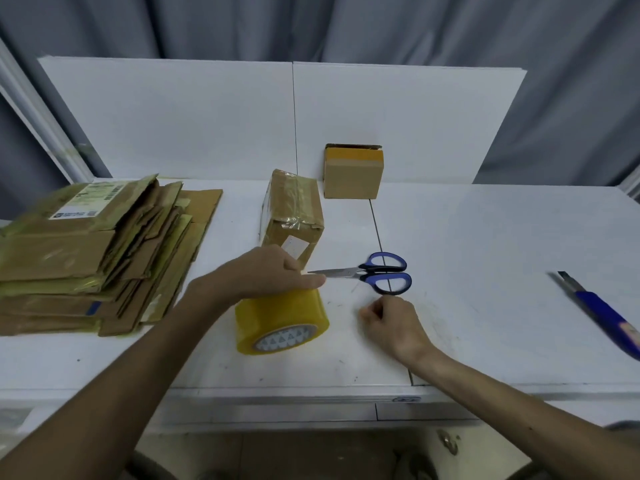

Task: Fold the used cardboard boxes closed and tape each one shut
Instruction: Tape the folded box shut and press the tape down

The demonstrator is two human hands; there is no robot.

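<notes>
On the table point(485, 323), left hand point(273, 273) grips the tape roll point(280, 320); right hand point(393, 322) curls empty near the scissors point(367, 273)

You've got a messy stack of flattened boxes point(97, 251) on your left, a brown box point(294, 209) lying taped shut mid-way, a smaller closed box point(353, 174) standing at the back, and a fat yellow tape roll point(280, 320) up front, core facing you.

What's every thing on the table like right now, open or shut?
scissors: shut, lying flat.
tape roll: on its rim, left hand holds it.
near box: taped shut.
far box: closed, yellow tape on it.
cardboard stack: flattened, not folded up.
right hand: curled, grip unclear.
</notes>
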